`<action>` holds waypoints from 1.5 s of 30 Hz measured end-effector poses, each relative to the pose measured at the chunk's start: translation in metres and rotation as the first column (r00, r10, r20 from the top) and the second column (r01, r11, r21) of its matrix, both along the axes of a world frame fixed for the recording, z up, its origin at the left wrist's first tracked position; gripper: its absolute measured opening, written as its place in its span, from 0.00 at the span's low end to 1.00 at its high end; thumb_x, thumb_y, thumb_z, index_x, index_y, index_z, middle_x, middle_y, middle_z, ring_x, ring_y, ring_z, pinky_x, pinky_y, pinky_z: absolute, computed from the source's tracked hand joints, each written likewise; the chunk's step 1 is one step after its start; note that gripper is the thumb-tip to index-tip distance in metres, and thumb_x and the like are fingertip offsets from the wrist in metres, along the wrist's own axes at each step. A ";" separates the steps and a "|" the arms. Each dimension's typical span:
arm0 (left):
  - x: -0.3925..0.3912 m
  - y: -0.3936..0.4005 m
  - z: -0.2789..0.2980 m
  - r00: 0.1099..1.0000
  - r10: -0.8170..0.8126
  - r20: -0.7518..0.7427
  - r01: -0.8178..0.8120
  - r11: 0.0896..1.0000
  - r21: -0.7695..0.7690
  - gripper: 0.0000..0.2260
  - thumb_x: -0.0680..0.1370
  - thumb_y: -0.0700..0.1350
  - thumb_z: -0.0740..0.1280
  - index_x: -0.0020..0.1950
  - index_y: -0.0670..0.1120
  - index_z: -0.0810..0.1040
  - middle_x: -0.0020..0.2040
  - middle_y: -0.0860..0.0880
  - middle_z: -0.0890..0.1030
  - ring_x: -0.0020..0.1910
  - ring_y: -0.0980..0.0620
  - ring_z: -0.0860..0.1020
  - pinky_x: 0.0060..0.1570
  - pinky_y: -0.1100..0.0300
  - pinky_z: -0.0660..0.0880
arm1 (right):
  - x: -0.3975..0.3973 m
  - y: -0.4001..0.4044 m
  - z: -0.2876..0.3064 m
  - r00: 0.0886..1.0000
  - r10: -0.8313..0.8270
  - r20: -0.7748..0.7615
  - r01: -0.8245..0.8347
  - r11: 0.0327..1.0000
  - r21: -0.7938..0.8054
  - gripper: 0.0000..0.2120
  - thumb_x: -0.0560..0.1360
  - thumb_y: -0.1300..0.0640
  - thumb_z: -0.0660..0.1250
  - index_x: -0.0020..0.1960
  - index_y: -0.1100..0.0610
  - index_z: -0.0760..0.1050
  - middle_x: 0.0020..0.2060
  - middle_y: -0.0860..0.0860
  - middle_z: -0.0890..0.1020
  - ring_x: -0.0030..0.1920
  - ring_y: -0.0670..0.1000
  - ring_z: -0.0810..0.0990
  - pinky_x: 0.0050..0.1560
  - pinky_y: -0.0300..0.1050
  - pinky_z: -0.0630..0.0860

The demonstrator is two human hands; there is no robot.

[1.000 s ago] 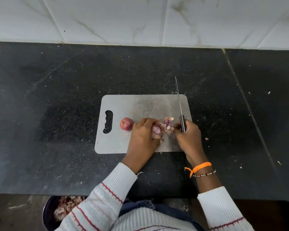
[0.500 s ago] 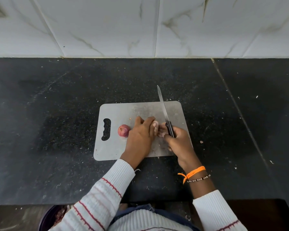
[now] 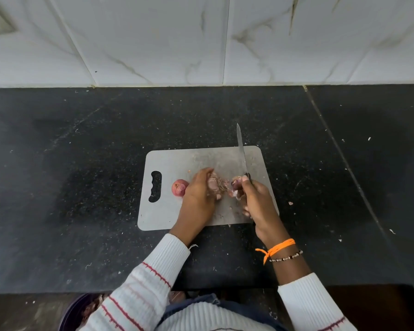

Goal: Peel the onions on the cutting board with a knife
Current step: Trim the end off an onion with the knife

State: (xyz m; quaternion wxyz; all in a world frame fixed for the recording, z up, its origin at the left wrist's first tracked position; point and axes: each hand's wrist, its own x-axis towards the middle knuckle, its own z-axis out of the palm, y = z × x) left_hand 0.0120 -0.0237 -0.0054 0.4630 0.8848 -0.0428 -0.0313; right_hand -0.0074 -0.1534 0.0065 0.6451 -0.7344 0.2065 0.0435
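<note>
the grey cutting board [image 3: 177, 211] lies on the dark counter [image 3: 81, 163], long side running left to right, with my hands meeting over its middle. my left hand [image 3: 198, 197] curls round the onion [image 3: 214, 183] i'm peeling, and my right hand [image 3: 256, 199] grips the knife [image 3: 241, 151], blade pointing away from me, while pinching a bit of skin [image 3: 236, 185]. the unpeeled onion [image 3: 179, 187] sits just left of my left hand, the nearer hand to take it.
</note>
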 end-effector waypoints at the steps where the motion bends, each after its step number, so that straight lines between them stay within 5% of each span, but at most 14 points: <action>1: 0.000 0.000 -0.003 1.000 0.022 -0.012 -0.022 0.999 -0.025 0.26 0.71 0.30 0.68 0.68 0.41 0.68 0.61 0.45 0.75 0.59 0.48 0.74 0.59 0.65 0.68 | -0.002 -0.001 0.000 1.000 -0.004 -0.023 0.004 1.000 0.004 0.18 0.82 0.50 0.54 0.39 0.55 0.75 0.31 0.52 0.73 0.27 0.45 0.66 0.23 0.37 0.61; 10: 0.000 -0.002 -0.017 0.998 0.066 0.002 -0.065 0.984 -0.165 0.20 0.69 0.34 0.73 0.57 0.48 0.75 0.55 0.51 0.78 0.54 0.51 0.77 0.58 0.55 0.75 | -0.029 0.010 -0.011 0.970 0.126 -0.208 -0.140 0.988 -0.057 0.17 0.82 0.52 0.52 0.37 0.55 0.70 0.28 0.50 0.69 0.27 0.47 0.65 0.27 0.41 0.61; 14: 0.001 0.004 -0.011 0.998 0.042 -0.047 -0.051 0.974 -0.219 0.14 0.73 0.34 0.70 0.51 0.48 0.71 0.50 0.57 0.77 0.51 0.57 0.76 0.52 0.69 0.73 | -0.030 0.009 -0.010 0.968 0.139 -0.210 -0.148 0.989 -0.026 0.18 0.82 0.53 0.52 0.36 0.55 0.70 0.27 0.49 0.68 0.24 0.45 0.63 0.24 0.39 0.60; 18: 0.007 0.007 0.001 0.987 -0.049 -0.151 0.010 0.969 -0.247 0.19 0.74 0.32 0.68 0.57 0.49 0.66 0.52 0.59 0.72 0.53 0.64 0.72 0.55 0.69 0.70 | -0.027 0.003 -0.011 0.958 0.171 -0.231 -0.177 0.984 -0.006 0.17 0.82 0.53 0.53 0.36 0.55 0.70 0.27 0.48 0.68 0.23 0.43 0.63 0.22 0.37 0.59; 22: 0.009 0.009 0.005 0.957 -0.115 -0.266 0.057 0.975 -0.214 0.22 0.74 0.37 0.69 0.64 0.51 0.67 0.53 0.57 0.74 0.54 0.57 0.74 0.57 0.61 0.72 | -0.022 0.001 -0.010 0.949 0.195 -0.248 -0.198 0.980 0.013 0.17 0.82 0.53 0.52 0.38 0.56 0.69 0.29 0.50 0.67 0.24 0.44 0.63 0.22 0.36 0.59; 25: 0.008 0.005 0.002 0.976 -0.070 -0.207 0.020 0.972 -0.234 0.23 0.71 0.35 0.72 0.59 0.51 0.67 0.50 0.60 0.72 0.50 0.61 0.73 0.53 0.67 0.73 | -0.018 0.001 -0.008 0.953 0.183 -0.242 -0.183 0.983 0.020 0.17 0.82 0.52 0.53 0.37 0.56 0.69 0.30 0.50 0.68 0.26 0.45 0.63 0.22 0.36 0.59; 30: 0.009 -0.005 -0.011 0.989 0.148 0.015 -0.141 0.964 -0.226 0.23 0.69 0.32 0.72 0.56 0.51 0.69 0.55 0.51 0.76 0.56 0.55 0.74 0.55 0.66 0.72 | -0.015 0.003 -0.003 0.970 0.149 -0.192 -0.144 0.989 0.038 0.18 0.82 0.50 0.53 0.37 0.56 0.68 0.28 0.50 0.67 0.24 0.44 0.63 0.21 0.35 0.59; 33: 0.010 -0.002 -0.010 0.990 0.135 0.036 -0.122 0.960 -0.252 0.17 0.71 0.32 0.71 0.54 0.49 0.74 0.55 0.50 0.78 0.57 0.55 0.75 0.55 0.75 0.68 | -0.016 0.003 -0.005 0.966 0.158 -0.205 -0.151 0.987 0.050 0.17 0.82 0.50 0.53 0.37 0.56 0.67 0.29 0.50 0.68 0.24 0.44 0.63 0.20 0.34 0.59; 41: 0.009 -0.005 -0.013 0.988 0.153 0.013 -0.144 0.952 -0.272 0.19 0.69 0.33 0.72 0.54 0.50 0.74 0.51 0.58 0.77 0.55 0.59 0.76 0.55 0.71 0.71 | -0.021 -0.002 -0.013 0.985 0.077 -0.157 -0.095 0.990 -0.109 0.18 0.82 0.51 0.52 0.36 0.55 0.69 0.30 0.48 0.70 0.30 0.46 0.66 0.32 0.41 0.62; 45: 0.009 -0.006 -0.012 0.985 0.174 -0.003 -0.167 0.941 -0.293 0.21 0.68 0.33 0.74 0.55 0.50 0.73 0.50 0.62 0.76 0.52 0.67 0.74 0.53 0.72 0.72 | -0.027 0.001 -0.009 0.987 0.132 -0.097 -0.137 0.989 -0.047 0.18 0.82 0.50 0.53 0.35 0.55 0.68 0.28 0.48 0.68 0.27 0.45 0.63 0.31 0.40 0.59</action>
